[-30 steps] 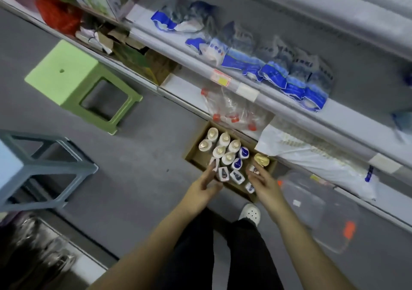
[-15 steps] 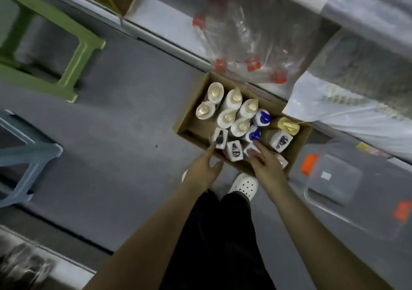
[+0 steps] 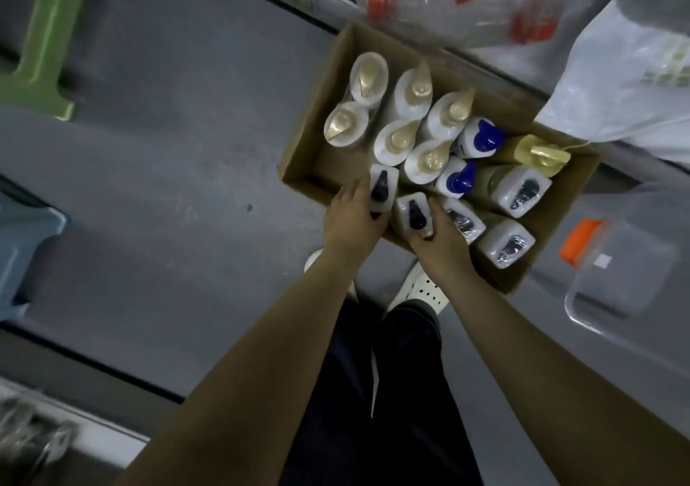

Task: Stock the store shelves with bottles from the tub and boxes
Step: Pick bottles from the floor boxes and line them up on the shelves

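A brown cardboard box [image 3: 317,142] sits on the grey floor, packed with upright bottles: several white ones with gold caps [image 3: 399,140], two with blue caps [image 3: 461,181], and square white ones with black tops. My left hand [image 3: 351,216] grips the nearest-left black-top bottle [image 3: 382,188]. My right hand [image 3: 440,239] grips the black-top bottle beside it [image 3: 414,214]. Both bottles stand inside the box at its near edge. The bottom shelf [image 3: 485,52] runs just behind the box.
A clear plastic tub [image 3: 619,280] with an orange clip stands to the right of the box. A green stool [image 3: 56,37] and a blue stool [image 3: 22,246] stand on the left. Clear bags with red-capped items and a white bag lie on the shelf. My feet are below the box.
The view has dropped and closed in on the box. Both hands went from hovering at the near edge to closing round two black-top bottles.
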Motion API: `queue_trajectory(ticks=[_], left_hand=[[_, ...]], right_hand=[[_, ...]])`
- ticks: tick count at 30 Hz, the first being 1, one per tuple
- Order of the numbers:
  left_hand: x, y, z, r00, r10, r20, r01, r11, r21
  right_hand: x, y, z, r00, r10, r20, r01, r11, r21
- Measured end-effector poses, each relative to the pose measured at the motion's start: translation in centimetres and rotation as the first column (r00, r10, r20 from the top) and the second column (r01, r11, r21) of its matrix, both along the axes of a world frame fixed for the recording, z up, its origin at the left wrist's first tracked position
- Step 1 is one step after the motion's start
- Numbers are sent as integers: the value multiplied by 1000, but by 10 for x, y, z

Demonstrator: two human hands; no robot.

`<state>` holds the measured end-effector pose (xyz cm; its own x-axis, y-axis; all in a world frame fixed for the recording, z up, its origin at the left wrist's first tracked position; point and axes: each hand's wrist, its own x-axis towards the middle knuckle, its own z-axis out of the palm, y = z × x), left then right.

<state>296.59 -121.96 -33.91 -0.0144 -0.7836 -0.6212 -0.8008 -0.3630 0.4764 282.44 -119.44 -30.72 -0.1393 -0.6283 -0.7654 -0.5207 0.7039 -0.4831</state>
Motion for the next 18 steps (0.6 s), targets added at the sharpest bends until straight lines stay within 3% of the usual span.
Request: queue_trajectory(ticks=[11,18], left_hand=[[-4,-8,-12,996,-10,85,4,998,63],[-12,-12,-19,986,-5,168,-10,996,86]], right_hand=[[-7,-3,-29,967,202,-154,-197,979,43],[5,-1,-44,859,378,-344,-350,926,142]])
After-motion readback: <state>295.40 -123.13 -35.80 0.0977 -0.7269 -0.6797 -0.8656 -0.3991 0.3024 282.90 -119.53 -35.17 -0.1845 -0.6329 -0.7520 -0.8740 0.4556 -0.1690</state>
